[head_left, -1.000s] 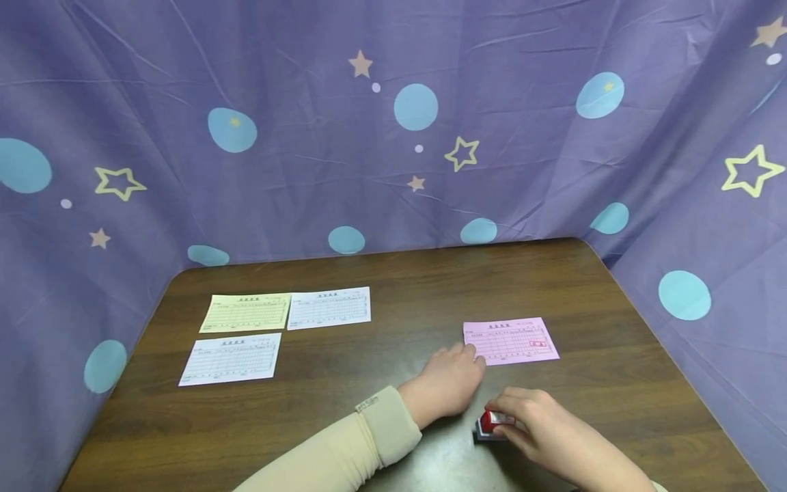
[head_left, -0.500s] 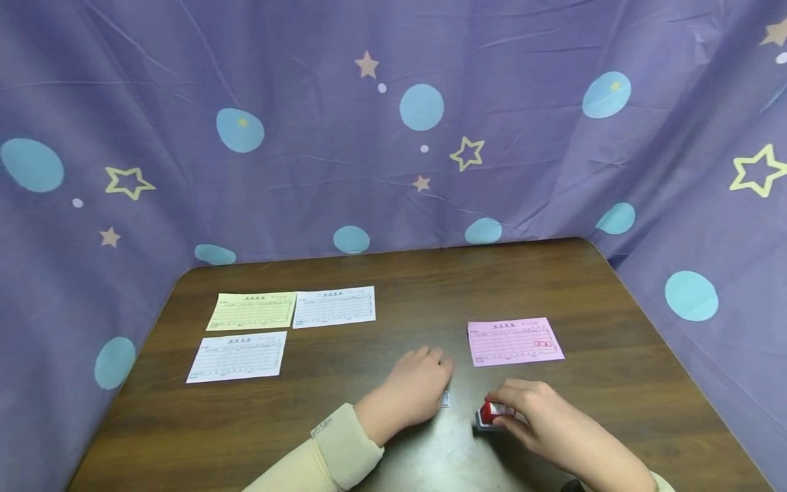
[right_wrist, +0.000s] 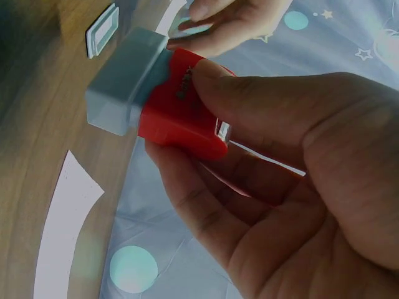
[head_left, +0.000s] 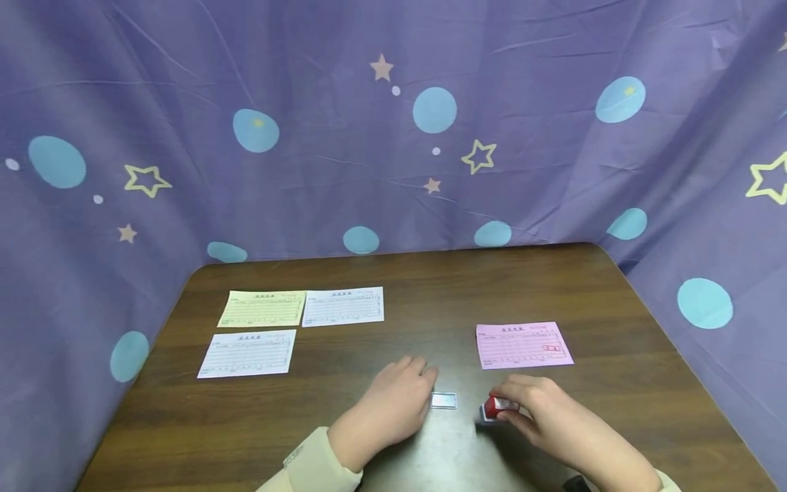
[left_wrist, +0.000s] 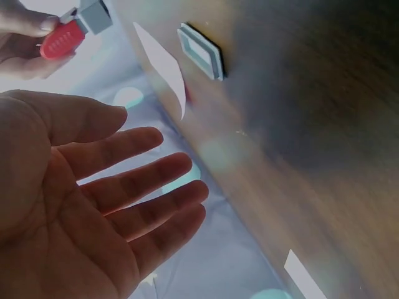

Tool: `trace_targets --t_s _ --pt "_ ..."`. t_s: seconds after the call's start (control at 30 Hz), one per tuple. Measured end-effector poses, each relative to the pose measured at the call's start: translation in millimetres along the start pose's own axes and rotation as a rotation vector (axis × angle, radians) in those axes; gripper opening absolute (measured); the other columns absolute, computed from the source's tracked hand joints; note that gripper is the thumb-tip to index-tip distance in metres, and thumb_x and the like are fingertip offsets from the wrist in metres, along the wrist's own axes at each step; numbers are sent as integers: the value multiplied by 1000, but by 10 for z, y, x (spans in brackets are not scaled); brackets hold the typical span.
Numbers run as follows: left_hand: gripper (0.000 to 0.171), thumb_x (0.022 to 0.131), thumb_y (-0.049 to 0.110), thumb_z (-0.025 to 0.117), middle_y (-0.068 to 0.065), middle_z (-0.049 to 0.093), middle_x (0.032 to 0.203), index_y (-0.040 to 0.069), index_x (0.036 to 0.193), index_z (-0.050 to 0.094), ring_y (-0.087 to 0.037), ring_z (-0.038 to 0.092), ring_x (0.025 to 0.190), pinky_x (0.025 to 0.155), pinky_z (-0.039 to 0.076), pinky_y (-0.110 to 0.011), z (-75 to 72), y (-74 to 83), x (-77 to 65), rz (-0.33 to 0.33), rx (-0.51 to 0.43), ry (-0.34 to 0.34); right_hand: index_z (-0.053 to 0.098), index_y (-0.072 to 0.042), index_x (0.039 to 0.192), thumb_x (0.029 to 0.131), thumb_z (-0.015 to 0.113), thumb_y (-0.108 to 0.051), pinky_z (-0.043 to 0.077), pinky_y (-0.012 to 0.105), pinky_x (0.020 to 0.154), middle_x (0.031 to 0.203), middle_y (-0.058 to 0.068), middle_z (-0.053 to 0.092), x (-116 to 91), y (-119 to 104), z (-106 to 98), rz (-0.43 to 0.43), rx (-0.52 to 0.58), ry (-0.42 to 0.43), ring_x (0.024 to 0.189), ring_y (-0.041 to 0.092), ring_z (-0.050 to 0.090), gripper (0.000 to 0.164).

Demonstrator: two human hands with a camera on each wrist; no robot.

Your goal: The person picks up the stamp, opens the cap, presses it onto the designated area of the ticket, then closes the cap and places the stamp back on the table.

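My right hand [head_left: 547,417] pinches a red self-inking stamp [head_left: 494,406] between thumb and fingers. The stamp's translucent grey base [right_wrist: 121,87] points away from the palm in the right wrist view. Left of it on the table lies a small rectangular stamp cap [head_left: 444,401], which shows as a shallow frame-like lid in both wrist views. My left hand [head_left: 393,403] is just left of that cap; its fingers [left_wrist: 146,168] are spread and hold nothing. Beyond the right hand lies a pink form slip [head_left: 513,348] with a red stamped mark [head_left: 551,348] near its right side.
At the left of the brown table [head_left: 430,287] lie a yellow slip [head_left: 263,309], a white slip [head_left: 344,306] beside it and another white slip [head_left: 247,354] nearer. A purple curtain [head_left: 307,171] with stars and blue dots borders the table's back and sides.
My left hand has left the pink slip and moved left, and the cap now shows fully beside it. The right hand keeps hold of the stamp in nearly the same place.
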State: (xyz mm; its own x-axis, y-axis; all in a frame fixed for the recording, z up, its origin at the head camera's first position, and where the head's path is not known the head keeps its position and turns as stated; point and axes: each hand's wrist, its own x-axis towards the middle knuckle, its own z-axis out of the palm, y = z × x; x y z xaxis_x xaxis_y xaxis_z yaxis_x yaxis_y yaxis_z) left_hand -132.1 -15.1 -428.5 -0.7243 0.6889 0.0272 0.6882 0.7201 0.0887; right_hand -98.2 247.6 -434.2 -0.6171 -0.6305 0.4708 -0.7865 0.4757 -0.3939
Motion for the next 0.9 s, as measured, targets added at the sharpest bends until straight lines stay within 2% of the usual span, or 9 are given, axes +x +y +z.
trace_targets --t_s 0.17,0.43,0.9 --pt "28 95 12 62 -8 67 111 5 121 70 -24 62 102 82 53 -40 -38 -35 -142 -38 -10 44 69 -10 97 74 86 2 50 19 70 89 -10 65 34 25 -11 -3 -12 -6 77 5 61 31" --pt "26 95 12 62 -11 67 114 4 119 70 -26 63 104 85 53 -43 8 -137 -306 -99 -21 47 69 -11 97 73 85 4 49 18 70 88 -12 65 68 22 -55 21 0 -2 77 3 61 33" --pt "25 93 11 64 -13 67 111 2 115 71 -29 64 99 80 54 -45 27 -292 -419 -128 -16 98 72 -8 101 74 85 1 48 17 70 88 -14 65 134 22 -80 46 -49 1 76 2 60 31"
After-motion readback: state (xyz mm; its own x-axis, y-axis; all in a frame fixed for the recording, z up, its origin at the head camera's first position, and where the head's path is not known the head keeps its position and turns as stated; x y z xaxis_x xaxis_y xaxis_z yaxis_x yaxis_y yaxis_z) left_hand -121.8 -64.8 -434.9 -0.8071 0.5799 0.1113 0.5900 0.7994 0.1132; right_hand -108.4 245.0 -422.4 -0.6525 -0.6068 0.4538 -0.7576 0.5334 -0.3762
